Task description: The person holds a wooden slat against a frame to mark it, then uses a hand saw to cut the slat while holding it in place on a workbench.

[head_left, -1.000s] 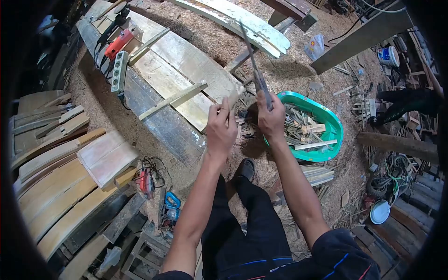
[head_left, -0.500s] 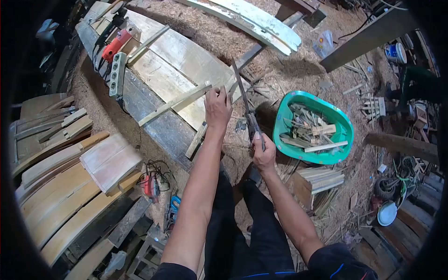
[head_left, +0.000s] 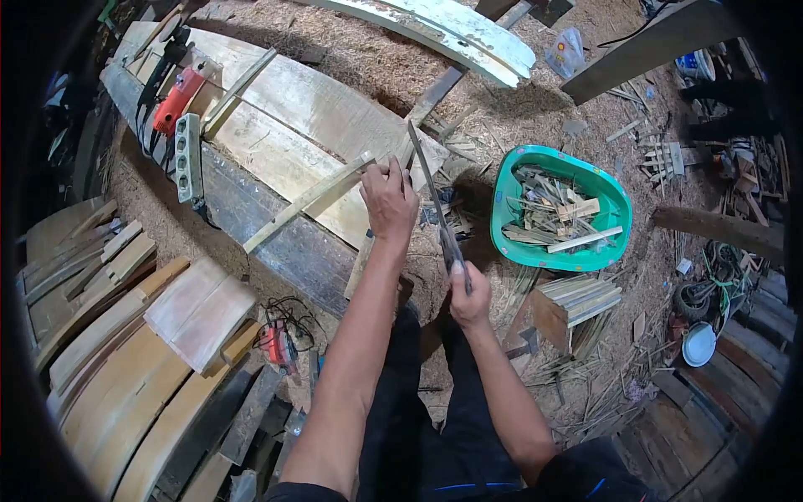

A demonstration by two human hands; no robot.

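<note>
My right hand [head_left: 469,294] is closed around the handle of a long-bladed knife [head_left: 427,171], its narrow dark blade pointing away from me. My left hand [head_left: 391,201] has its fingers curled over the near end of a board panel [head_left: 284,146]. What those fingers hold is hidden. Close to the left fingertips is the end of a pale wooden strip [head_left: 305,203], which lies slantwise across the panel. Part of another strip [head_left: 358,266] shows beside my left forearm. The blade passes just right of the left hand; contact cannot be made out.
A green tub [head_left: 623,222] of wood scraps stands at the right, with stacked slats [head_left: 577,299] nearer me. A red power tool [head_left: 177,99] and socket strip [head_left: 187,159] lie on the panel's left. Curved planks [head_left: 125,393] fill the lower left. Shavings cover the ground.
The camera view has turned slightly, shifting the surroundings. My right hand and the knife sit a little lower in view. My left hand stays near the strip's end, its fingers still curled.
</note>
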